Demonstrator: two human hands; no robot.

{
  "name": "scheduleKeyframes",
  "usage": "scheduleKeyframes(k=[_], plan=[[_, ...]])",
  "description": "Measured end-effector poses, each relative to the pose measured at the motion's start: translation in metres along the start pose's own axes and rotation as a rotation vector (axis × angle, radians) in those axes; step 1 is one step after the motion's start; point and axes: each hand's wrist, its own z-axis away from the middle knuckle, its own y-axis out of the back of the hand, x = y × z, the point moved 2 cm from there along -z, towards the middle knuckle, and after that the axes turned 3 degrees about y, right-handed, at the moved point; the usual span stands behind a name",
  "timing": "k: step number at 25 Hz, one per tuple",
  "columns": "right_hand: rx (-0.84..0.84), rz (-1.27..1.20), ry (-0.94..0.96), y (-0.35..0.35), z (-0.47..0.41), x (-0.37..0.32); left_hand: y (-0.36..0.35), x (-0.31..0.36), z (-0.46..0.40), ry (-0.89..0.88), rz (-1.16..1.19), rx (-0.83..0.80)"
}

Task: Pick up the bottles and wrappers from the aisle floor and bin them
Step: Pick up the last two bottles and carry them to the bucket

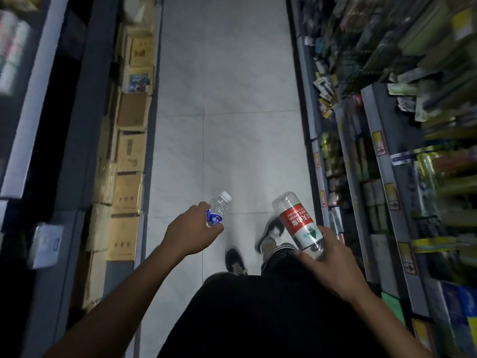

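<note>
your left hand (192, 229) grips a small crumpled bottle (217, 210), cap pointing far. your right hand (326, 264) grips a red-labelled bottle (299, 223) above the aisle floor (227, 125).

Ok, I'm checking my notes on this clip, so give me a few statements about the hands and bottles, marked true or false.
1. The left hand holds a small bottle with a blue label. True.
2. That small bottle has a red cap. False: its cap is white.
3. The right hand holds a larger bottle with a red label. True.
4. The larger bottle lies on the floor. False: it is held above it.
5. Cardboard boxes line the person's right. False: they line the left.
</note>
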Motion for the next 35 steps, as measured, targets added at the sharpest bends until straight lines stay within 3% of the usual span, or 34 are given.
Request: scheduleKeyframes(k=[9, 21, 27, 35], plan=[[0.033, -0.074, -0.019, 0.093, -0.182, -0.035, 0.064, 0.106, -0.149, -0.015, -0.023, -0.051], [-0.126, 0.123, 0.226, 0.150, -0.456, -0.201, 0.173, 0.103, -0.308, 0.264, 0.157, -0.010], [-0.065, 0.118, 0.126, 0.173, -0.547, -0.264, 0.285, 0.120, -0.429, 0.186, 0.176, 0.010], [0.043, 0.024, -0.023, 0.211, -0.636, -0.289, 0.406, 0.185, -0.585, 0.019, 0.140, -0.040]])
